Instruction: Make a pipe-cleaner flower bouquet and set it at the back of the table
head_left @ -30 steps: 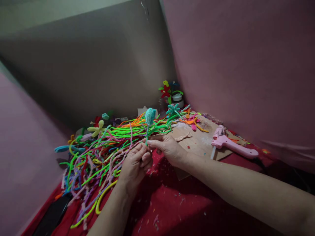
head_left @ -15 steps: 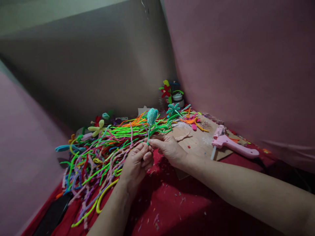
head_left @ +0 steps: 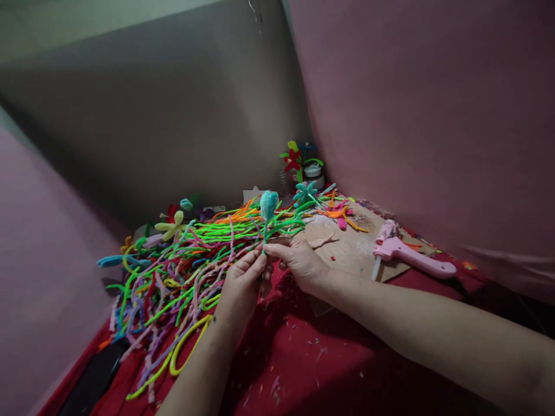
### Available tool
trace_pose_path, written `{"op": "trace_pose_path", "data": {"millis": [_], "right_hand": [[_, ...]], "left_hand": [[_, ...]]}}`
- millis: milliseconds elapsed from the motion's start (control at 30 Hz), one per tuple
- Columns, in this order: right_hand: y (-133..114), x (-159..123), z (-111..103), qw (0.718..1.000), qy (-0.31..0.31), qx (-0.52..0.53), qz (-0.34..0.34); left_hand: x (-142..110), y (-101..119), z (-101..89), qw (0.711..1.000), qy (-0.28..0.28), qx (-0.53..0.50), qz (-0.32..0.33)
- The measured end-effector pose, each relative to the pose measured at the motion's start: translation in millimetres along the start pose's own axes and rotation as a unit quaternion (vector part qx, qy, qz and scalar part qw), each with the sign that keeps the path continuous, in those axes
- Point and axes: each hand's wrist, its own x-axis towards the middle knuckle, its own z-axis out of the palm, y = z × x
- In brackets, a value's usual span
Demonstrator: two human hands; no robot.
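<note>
A pipe-cleaner flower [head_left: 269, 205] with a teal, bud-shaped head stands upright between my two hands, its thin green stem pointing down. My left hand [head_left: 245, 280] is closed around the lower stem, thumb and forefinger pinching it. Just above and to the right, my right hand [head_left: 299, 261] pinches the same stem between thumb and fingers. The stem's lower end is hidden by the fingers. Behind and left of the hands spreads a heap of loose pipe cleaners [head_left: 212, 234] in green, orange, pink, purple and yellow.
A pink glue gun [head_left: 411, 258] lies on a cardboard sheet [head_left: 347, 248] at the right. Finished flowers [head_left: 291, 160] stand near a white-lidded jar [head_left: 313, 173] in the corner. A black phone-like object [head_left: 93, 378] lies lower left on the red cloth [head_left: 303, 364], among scraps.
The flower has shifted slightly to the right and its head has turned. My left hand has moved a little right and rolled around the stem; my right hand stays nearly in place.
</note>
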Motion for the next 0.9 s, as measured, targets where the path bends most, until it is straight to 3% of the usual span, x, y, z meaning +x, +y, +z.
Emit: {"op": "trace_pose_path", "data": {"millis": [100, 233, 300, 367, 433, 633, 900], "right_hand": [[0.3, 0.1, -0.2, 1.000, 0.020, -0.001, 0.002], [0.5, 0.0, 0.0, 0.999, 0.036, 0.002, 0.007], [0.2, -0.4, 0.2, 0.999, 0.032, 0.006, 0.009], [-0.1, -0.8, 0.4, 0.999, 0.029, 0.008, 0.014], [-0.2, -1.0, 0.7, 1.000, 0.026, 0.008, 0.017], [-1.6, -1.4, 3.0, 1.000, -0.018, 0.000, 0.016], [0.0, -0.4, 0.9, 0.998, -0.031, -0.056, -0.002]], "left_hand": [[-0.8, -3.5, 3.8, 0.984, 0.067, 0.146, 0.081], [-4.8, -6.4, 7.5, 0.915, 0.153, 0.324, 0.185], [-6.6, -7.3, 7.6, 0.887, 0.168, 0.376, 0.209], [-7.0, -8.1, 6.5, 0.878, 0.165, 0.394, 0.217], [-6.3, -8.7, 4.9, 0.884, 0.160, 0.382, 0.218], [-4.4, -5.1, 2.3, 0.950, 0.134, 0.244, 0.140], [-1.7, -6.5, -2.0, 0.988, 0.096, 0.095, 0.077]]}}
